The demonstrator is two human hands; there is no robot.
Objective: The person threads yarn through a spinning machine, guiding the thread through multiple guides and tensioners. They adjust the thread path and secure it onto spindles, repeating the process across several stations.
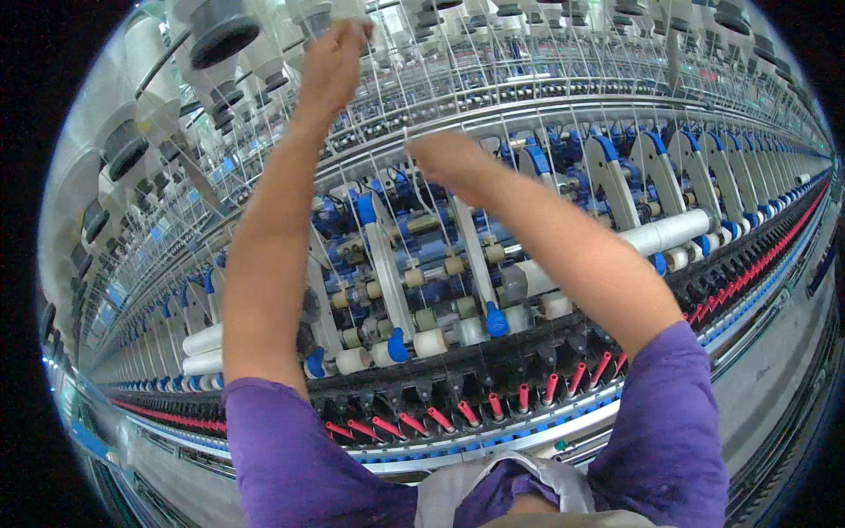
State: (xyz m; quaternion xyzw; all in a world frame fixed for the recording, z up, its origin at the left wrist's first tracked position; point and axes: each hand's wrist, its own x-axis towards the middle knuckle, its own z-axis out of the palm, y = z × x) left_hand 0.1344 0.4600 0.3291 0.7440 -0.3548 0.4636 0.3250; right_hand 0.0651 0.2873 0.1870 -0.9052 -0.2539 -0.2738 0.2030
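My left hand [333,70] is raised high, close below the hanging roving bobbins [220,35]. Its fingers are pinched together; what lies between them is too small and blurred to make out. Lower and to the right, my right hand [449,163] reaches over the top rail of a spinning frame, its fingers curled in beside a pale strand. Motion blurs it, and I cannot make out whether the strand is in its grip. Below the hands are grey drafting arms [387,273] with blue ends, several of them raised, with pale rollers [430,342] along the front.
Thick white rolls [664,233] lie across the frame at right, and similar white rolls [204,341] at left. A row of pink-red tubes [524,396] stands along the lower front. Thin strands run down between bobbins and rollers. A grey floor [757,352] shows at right.
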